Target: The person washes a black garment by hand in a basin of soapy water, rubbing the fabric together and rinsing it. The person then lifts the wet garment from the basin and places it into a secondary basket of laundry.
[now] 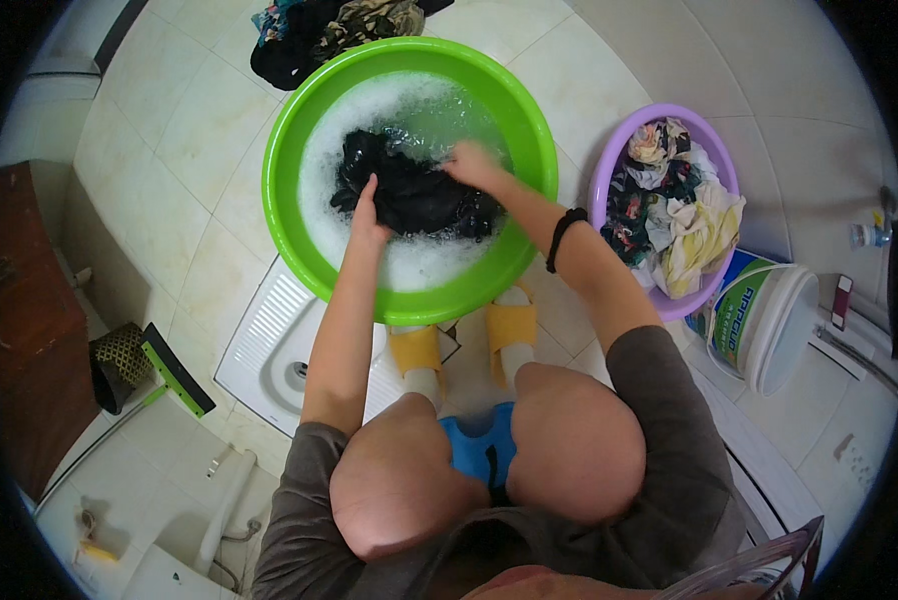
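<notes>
Before me stands a large green plastic basin (278, 217), holding foamy water (411, 271). A wet black garment (419, 191) lies bunched in the middle of it, partly under the surface. My left hand (371, 214) grips the garment's near left side, thumb on top and the other fingers hidden beneath the cloth. At the garment's right end my right hand (476, 166) is blurred, its fingers curled against the dark fabric. A black band circles my right forearm.
A purple basin (600, 176) of clothes stands to the right, beside a white plastic bucket (764, 322) lying tilted. Dark clothes (344, 37) lie on tiles beyond the green basin. A squat toilet (276, 352) is at near left, with a green squeegee (175, 371) farther left.
</notes>
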The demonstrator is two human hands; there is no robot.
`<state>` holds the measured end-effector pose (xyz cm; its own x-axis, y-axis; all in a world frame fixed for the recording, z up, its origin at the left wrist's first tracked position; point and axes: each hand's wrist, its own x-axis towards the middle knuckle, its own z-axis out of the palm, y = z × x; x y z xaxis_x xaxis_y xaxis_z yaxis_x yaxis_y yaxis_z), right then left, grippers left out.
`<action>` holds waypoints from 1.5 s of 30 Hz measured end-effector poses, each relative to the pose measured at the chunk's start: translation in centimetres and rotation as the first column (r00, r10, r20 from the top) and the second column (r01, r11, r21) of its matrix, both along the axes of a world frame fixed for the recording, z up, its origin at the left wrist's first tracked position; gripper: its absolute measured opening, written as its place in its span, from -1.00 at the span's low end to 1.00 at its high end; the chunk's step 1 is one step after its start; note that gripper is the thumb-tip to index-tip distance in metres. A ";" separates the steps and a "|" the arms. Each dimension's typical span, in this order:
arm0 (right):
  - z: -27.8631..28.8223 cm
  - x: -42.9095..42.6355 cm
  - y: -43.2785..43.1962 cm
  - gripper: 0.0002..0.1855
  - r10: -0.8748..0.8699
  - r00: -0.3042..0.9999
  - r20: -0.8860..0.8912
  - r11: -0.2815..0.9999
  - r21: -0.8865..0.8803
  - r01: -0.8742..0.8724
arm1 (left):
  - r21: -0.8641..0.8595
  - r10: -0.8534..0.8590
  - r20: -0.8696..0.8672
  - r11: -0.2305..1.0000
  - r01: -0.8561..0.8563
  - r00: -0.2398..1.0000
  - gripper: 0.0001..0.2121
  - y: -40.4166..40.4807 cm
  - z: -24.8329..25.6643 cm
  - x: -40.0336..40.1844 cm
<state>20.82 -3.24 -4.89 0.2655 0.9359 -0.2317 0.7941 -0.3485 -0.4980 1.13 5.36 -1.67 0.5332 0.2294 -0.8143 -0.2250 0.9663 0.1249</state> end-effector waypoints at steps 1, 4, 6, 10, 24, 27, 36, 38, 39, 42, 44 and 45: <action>0.7 -0.6 1.2 -0.71 -0.182 0.977 -0.111 0.983 -0.027 0.180 | 0.010 0.014 -0.020 1.000 -0.014 1.000 -0.61 0.2 -0.2 -1.2; 2.6 -2.7 2.5 -0.68 -0.366 0.927 -0.078 0.929 -0.083 0.360 | -0.037 0.025 -0.003 0.999 -0.025 1.000 -0.61 0.0 -0.2 -2.0; 4.1 -4.6 2.8 -0.67 -0.351 0.912 -0.214 0.919 0.110 0.379 | -0.028 0.052 0.079 0.998 -0.050 0.995 -0.62 -0.1 0.9 -0.6; 11.4 -11.3 2.4 -0.72 0.164 0.866 -0.472 0.933 0.361 0.020 | 0.114 0.076 0.095 0.990 -0.087 0.993 -0.61 0.8 3.7 0.1; 10.3 -13.7 2.4 -0.85 0.314 0.927 0.204 0.831 0.413 -0.373 | 0.698 -0.159 -0.150 0.682 0.219 0.976 -0.72 -0.1 1.4 -1.7; 9.7 -11.4 3.5 -0.92 0.209 0.920 0.332 0.868 0.370 -0.331 | 0.140 0.081 -0.006 0.987 -0.079 0.997 -0.69 1.1 0.7 -1.5; 3.0 -5.3 1.5 -0.71 0.093 0.992 0.083 0.975 0.193 -0.107 | 0.308 0.063 -0.205 0.952 0.003 0.977 -0.63 2.2 2.1 -2.6; 0.9 -1.7 0.5 -0.70 -0.012 0.997 0.073 0.999 0.042 0.009 | 0.273 0.040 -0.377 0.960 0.069 0.925 -0.64 0.9 2.0 -1.6; 0.3 -0.7 0.5 -0.70 -0.120 0.990 0.072 0.987 -0.098 0.127 | 0.272 0.042 -0.377 0.960 0.067 0.925 -0.64 0.4 1.0 -1.5; 4.4 -3.2 3.6 -0.63 -0.350 0.933 -0.079 0.901 -0.301 0.313 | 0.098 0.026 -0.162 0.995 -0.010 0.987 -0.64 0.1 -0.9 -4.7; 1.8 -2.0 1.8 -0.63 -0.347 0.777 -0.526 0.868 0.134 0.478 | 0.061 -0.006 0.011 0.998 0.006 1.000 -0.62 -1.2 0.9 0.0; 4.1 -4.3 2.9 -0.62 -0.240 0.576 -0.781 0.923 0.000 0.385 | 0.043 0.065 0.104 0.997 -0.070 0.992 -0.60 -0.8 1.3 -0.9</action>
